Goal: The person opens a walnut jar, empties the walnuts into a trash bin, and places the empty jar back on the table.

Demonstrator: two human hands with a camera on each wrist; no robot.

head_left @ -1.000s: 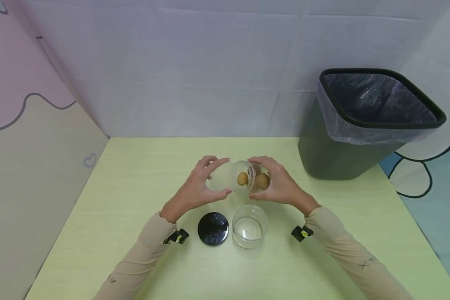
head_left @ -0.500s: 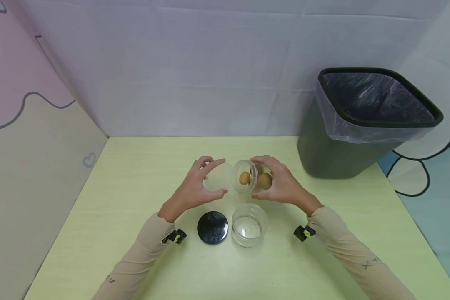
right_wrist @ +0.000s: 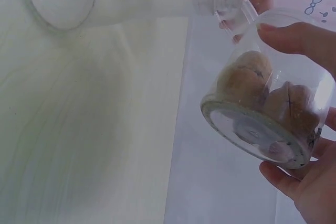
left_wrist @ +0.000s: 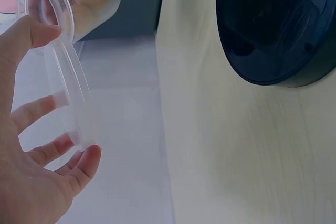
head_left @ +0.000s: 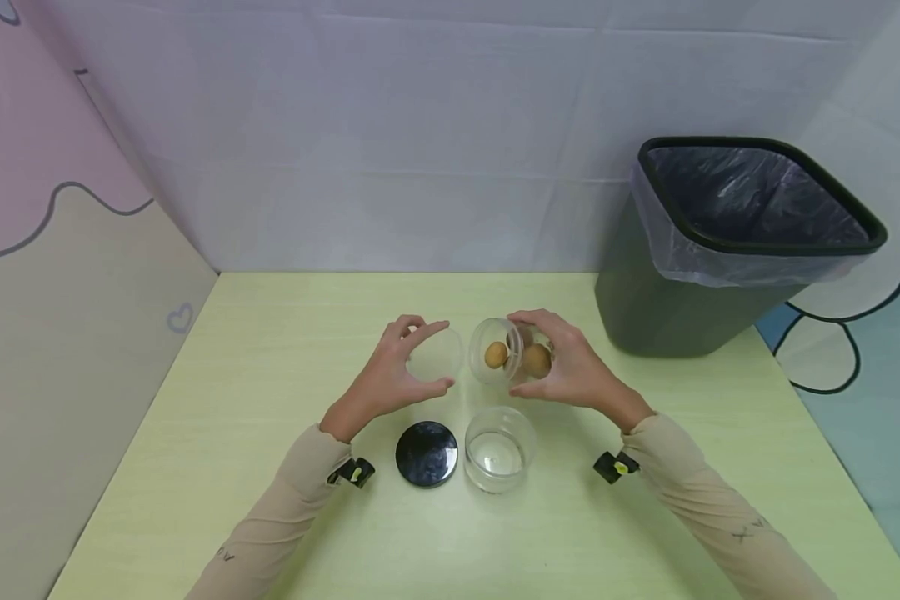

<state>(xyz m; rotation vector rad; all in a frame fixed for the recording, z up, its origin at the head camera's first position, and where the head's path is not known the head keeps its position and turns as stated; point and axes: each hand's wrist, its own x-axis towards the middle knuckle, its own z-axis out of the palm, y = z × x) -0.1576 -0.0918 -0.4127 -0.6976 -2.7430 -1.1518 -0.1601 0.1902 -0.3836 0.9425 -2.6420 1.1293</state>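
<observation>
My left hand pinches a round clear lid by its edge, thumb on one side and fingertips on the other. In my right hand is a clear jar, gripped round its side and tilted with its mouth toward the lid. Several brown walnuts lie inside the jar; a paler one sits near the mouth. A narrow gap separates lid and jar in the head view. Nearer the person, a glossy black lid lies on the table beside a second clear round container.
A dark grey bin with a plastic liner stands at the back right of the pale green table. White sheeting forms the back wall, and printed panels flank both sides.
My right hand has moved slightly right with the jar, and the left hand slightly left with the clear lid. The gap between them has widened. The black lid and second container stay put.
</observation>
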